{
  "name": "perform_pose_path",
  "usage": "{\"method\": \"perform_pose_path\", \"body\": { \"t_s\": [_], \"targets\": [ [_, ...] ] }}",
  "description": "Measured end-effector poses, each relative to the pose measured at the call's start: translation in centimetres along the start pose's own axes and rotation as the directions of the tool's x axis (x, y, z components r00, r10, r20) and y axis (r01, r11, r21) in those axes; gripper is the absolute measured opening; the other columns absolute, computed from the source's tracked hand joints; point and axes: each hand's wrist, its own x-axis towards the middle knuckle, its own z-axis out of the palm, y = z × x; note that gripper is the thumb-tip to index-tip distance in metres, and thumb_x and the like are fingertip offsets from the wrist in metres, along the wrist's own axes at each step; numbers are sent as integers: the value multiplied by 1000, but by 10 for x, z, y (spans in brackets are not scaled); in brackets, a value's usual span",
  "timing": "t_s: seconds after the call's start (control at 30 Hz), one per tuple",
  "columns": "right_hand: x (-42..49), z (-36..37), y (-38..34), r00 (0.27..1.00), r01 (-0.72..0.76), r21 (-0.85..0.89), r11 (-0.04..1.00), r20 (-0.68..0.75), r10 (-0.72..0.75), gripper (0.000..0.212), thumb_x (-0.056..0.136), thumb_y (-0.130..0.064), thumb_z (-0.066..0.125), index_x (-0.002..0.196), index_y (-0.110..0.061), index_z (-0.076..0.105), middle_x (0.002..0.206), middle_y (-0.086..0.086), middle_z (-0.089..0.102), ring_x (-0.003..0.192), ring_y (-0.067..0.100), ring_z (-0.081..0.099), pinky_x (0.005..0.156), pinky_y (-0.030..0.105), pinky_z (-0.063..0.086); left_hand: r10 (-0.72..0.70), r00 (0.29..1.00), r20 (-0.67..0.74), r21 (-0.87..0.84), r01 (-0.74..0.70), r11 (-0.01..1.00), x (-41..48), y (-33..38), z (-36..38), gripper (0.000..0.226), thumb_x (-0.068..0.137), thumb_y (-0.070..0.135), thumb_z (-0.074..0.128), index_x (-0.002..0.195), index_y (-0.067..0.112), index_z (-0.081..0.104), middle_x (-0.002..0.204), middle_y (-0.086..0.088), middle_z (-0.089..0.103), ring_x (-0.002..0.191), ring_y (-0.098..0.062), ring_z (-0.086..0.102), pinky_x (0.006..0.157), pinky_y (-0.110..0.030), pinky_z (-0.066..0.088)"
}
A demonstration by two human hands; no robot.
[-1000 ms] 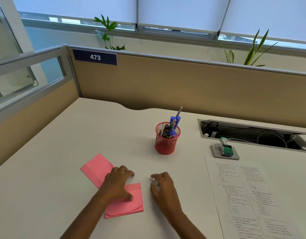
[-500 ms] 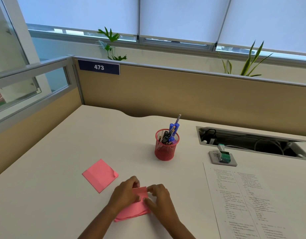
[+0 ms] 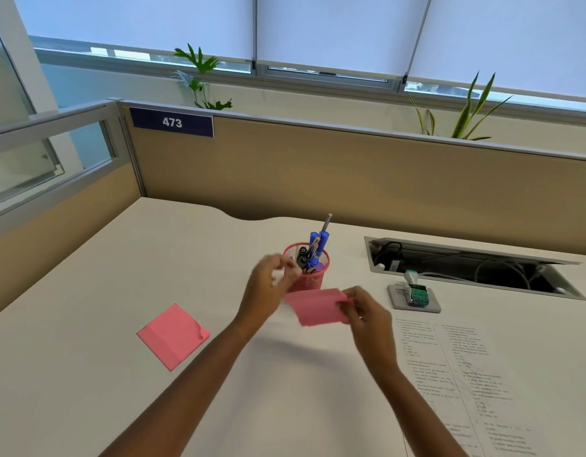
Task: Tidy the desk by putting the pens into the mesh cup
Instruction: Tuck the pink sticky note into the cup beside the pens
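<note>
The pens [image 3: 313, 250] stood in the red mesh cup [image 3: 308, 273] on the desk [image 3: 120, 258] — blue ones and dark ones, leaning toward the far right, with one slim grey one poking highest. My left hand [image 3: 268, 288] hung just in front of the cup's left side, blurred, the fingers loosely curled with a gap between thumb and fingertips; I could not tell whether it had hold of anything. My right hand [image 3: 367, 316] was near the cup's front right, raised off the desk, its fingers pinched on the right edge of a pink pad of sticky notes [image 3: 318, 306], which hung in the air just before the cup. A second pink pad [image 3: 172, 336] lay flat on the desk, well to the cup's front left. Right of the cup sat a stamp [image 3: 415, 291] on a grey pad, and behind that an open cable tray [image 3: 466, 265]. A printed sheet [image 3: 456, 374] lay at the cup's front right.
</note>
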Motion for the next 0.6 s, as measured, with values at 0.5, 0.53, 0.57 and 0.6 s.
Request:
{"method": "perform_pose_path", "body": {
  "t_s": [0.5, 0.53, 0.57, 0.6],
  "targets": [
    [49, -25, -7, 964, 190, -175, 966, -154, -217, 14, 84, 2, 55, 83, -7, 65, 77, -4, 60, 72, 16, 55, 64, 20, 43, -106, 961, 257, 466, -26, 884, 67, -24, 14, 91, 71, 45, 72, 143, 17, 24, 149, -4, 32, 132, -25, 38, 109, -44, 34],
    [52, -25, -8, 961, 209, -169, 963, -146, -234, 14, 84, 3, 55, 82, -7, 65, 76, -5, 60, 72, 17, 56, 64, 22, 44, -113, 959, 261, 455, -19, 890, 69, -26, 13, 88, 72, 45, 71, 142, 17, 26, 148, -4, 34, 130, -25, 41, 108, -42, 36],
    [54, -24, -9, 957, 233, -168, 958, -134, -257, 13, 83, 3, 56, 82, -7, 65, 75, -6, 60, 71, 16, 56, 65, 22, 44, -108, 962, 252, 443, -15, 896, 70, -26, 12, 83, 73, 44, 70, 141, 17, 29, 146, -3, 37, 128, -24, 44, 106, -40, 37],
    [57, -23, -10, 952, 262, -171, 950, -118, -284, 13, 83, 2, 57, 81, -7, 65, 75, -6, 61, 71, 13, 57, 66, 21, 44, -100, 967, 234, 425, -9, 905, 72, -27, 12, 78, 75, 42, 69, 139, 16, 33, 144, -4, 40, 126, -24, 46, 105, -40, 39]
  ]
}}
